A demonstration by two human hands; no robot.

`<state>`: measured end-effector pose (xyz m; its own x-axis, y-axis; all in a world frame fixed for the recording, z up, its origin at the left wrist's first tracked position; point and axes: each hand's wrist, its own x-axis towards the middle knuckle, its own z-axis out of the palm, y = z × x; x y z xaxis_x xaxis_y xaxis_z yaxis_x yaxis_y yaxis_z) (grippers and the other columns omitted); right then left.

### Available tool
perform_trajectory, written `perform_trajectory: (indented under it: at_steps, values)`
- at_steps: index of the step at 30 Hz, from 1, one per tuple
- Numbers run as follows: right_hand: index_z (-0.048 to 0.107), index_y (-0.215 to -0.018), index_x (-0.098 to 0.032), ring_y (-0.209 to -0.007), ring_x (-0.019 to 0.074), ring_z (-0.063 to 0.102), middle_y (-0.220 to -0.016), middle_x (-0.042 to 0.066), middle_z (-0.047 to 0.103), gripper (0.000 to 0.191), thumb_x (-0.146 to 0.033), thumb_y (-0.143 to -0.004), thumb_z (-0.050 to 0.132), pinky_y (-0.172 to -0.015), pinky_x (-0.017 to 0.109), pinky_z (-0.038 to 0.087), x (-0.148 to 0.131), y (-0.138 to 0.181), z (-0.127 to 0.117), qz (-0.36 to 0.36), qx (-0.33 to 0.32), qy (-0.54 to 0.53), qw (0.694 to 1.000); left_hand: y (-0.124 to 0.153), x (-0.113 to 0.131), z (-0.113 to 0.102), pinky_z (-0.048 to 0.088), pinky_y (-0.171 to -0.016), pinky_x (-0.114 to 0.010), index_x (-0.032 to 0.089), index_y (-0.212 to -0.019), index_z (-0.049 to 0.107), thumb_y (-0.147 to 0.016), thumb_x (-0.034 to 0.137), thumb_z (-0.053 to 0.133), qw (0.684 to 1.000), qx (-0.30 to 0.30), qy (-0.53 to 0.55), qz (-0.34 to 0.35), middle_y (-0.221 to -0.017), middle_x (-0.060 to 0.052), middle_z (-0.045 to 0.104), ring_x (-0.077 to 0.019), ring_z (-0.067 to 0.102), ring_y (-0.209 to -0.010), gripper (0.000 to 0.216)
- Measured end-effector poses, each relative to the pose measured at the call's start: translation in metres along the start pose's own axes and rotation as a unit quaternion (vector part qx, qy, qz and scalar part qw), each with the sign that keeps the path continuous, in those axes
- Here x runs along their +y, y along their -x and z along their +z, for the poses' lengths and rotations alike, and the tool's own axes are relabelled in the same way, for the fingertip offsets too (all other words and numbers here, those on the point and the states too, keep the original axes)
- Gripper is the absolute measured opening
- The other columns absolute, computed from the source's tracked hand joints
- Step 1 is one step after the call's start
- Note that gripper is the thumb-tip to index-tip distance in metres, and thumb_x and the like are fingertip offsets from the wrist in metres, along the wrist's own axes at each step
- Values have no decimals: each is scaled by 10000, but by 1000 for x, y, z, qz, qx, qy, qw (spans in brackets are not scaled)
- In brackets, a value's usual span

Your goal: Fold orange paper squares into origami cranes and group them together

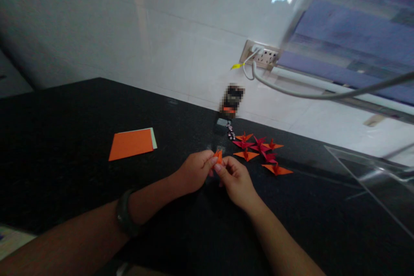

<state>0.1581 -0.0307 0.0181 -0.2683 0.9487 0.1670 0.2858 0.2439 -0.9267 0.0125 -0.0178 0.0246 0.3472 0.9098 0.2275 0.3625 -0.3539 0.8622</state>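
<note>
A small folded piece of orange paper (219,156) is pinched between both hands, its pointed tip showing above the fingers. My left hand (198,171) closes on its left side, with a dark bangle on that wrist. From the right, my right hand (237,180) grips the same paper between thumb and fingers. Much of the folded paper is covered by the fingertips. Several finished orange paper cranes (277,170) and red paper cranes (259,145) lie just beyond and to the right of my right hand.
Orange paper sheets (132,144) with a pale green edge lie on the dark countertop (80,116) at left. A phone (232,100), blurred out, leans at the wall with a beaded strap (230,130). A cable (291,92) runs from the wall socket (260,55). A sink (381,181) is at right.
</note>
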Motion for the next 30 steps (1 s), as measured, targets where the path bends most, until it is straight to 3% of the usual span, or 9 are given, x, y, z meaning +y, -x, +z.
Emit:
perform_trajectory:
  at_steps: [5,11,22,30]
  values:
    - [501,-692,-165,-489,81,414,-594,-20,482,261,-410,-783,492,-409,186,390,-2,-1,-1,27,-43,-75,996,1,3,-1,330,-514,-221,175,-608,505,-832,326,351,1000,-2,-16,10,-522,26,507,-104,480,-503,311]
    - [475,-607,-170,-472,81,414,-520,-47,437,260,-372,-752,551,-446,203,372,-7,2,-2,6,-6,-92,996,2,3,-2,334,-512,-214,177,-593,481,-835,339,347,1000,-15,14,16,-513,31,491,-100,474,-503,320]
    - [486,-577,-160,-458,78,396,-489,-44,432,265,-335,-772,526,-457,209,321,-7,-2,-5,9,64,-39,997,-1,0,2,383,-536,-219,158,-704,502,-808,362,417,985,-51,156,-51,-569,20,524,-98,495,-533,244]
    - [525,-746,-164,-509,89,466,-600,-17,534,188,-347,-788,513,-481,213,374,-5,0,-1,-11,4,-110,994,-3,-3,4,392,-527,-221,143,-682,484,-820,365,383,947,-55,296,-107,-516,29,490,-81,467,-481,279]
